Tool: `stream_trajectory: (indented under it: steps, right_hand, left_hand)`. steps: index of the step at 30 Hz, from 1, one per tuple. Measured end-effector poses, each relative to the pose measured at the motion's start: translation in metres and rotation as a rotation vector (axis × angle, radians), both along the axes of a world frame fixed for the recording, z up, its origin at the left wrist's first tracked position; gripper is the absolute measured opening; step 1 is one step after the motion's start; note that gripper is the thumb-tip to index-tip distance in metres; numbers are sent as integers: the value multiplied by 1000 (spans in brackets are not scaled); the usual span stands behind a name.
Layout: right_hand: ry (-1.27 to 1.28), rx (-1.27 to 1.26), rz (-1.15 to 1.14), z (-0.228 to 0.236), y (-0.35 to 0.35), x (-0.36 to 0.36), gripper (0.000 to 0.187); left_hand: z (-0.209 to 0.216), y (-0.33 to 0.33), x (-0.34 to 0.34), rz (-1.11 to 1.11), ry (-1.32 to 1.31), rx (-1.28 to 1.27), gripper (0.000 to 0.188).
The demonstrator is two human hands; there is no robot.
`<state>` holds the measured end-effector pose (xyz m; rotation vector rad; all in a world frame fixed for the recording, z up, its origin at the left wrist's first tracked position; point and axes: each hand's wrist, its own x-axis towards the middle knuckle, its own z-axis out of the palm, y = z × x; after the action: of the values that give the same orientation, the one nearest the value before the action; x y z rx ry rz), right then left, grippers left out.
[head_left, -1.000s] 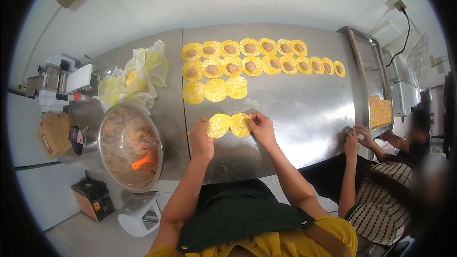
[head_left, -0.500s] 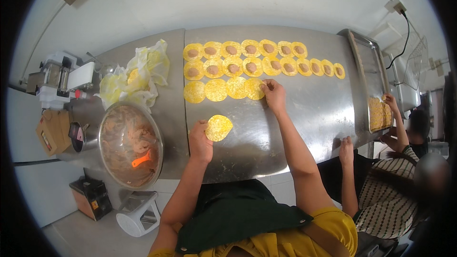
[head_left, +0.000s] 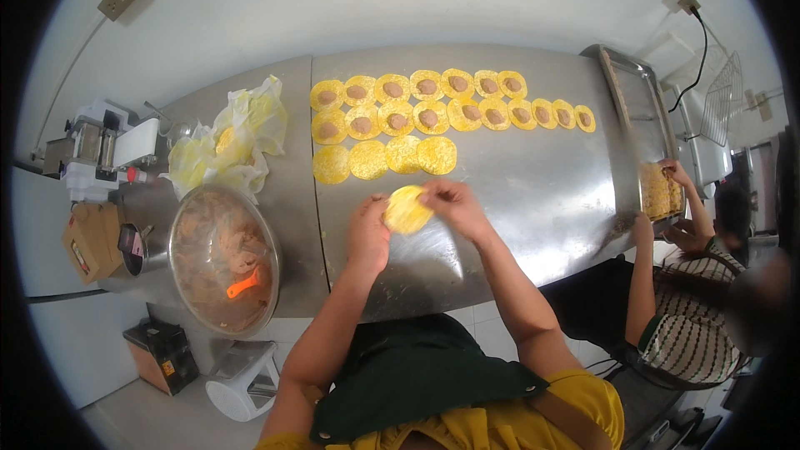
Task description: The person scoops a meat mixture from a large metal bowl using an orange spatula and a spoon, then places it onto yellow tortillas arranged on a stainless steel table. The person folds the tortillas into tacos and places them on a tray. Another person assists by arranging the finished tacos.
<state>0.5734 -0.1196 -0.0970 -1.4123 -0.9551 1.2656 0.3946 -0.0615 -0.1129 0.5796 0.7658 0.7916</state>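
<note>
A: Where is the yellow wrapper (head_left: 407,210) kept?

B: Over the table (head_left: 533,175), between both hands. At about nine o'clock its edge is gripped by the left hand (head_left: 369,229); at two it is pinched between thumb and fingers by the right hand (head_left: 452,202) — whether one layer or several is held cannot be told.

A: And beyond it?

B: At eleven, four plain wrappers (head_left: 368,160) are lined up, the last two overlapped. Between twelve and one, two rows of filled wrappers (head_left: 430,115) are laid out, each topped with a brownish lump.

A: And to the sides?

B: Between eight and nine, pinkish-brown paste (head_left: 208,237) is contained in a metal bowl (head_left: 278,258) — an orange utensil (head_left: 243,282) is rested in it. At three, yellow pieces (head_left: 657,192) are held in a tray (head_left: 621,108).
</note>
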Motion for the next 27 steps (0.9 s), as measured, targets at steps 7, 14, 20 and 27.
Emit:
stream_trajectory:
  steps: [7,14,20,27]
  right_hand:
    - [-392,11,-187,15,14,80,16]
    - [-733,-128,-208,-38,40,124,21]
    - [-1245,136,-333,-49,42,125,20]
    - [-823,111,-229,23,40,39,18]
  left_hand:
    - [-14,19,52,-308,992,1485,34]
    - [-38,17,64,-443,1216,1617,39]
    - [-33,20,61,-459,1202,1568,40]
    - [-3,7,26,-461,1236,1656,39]
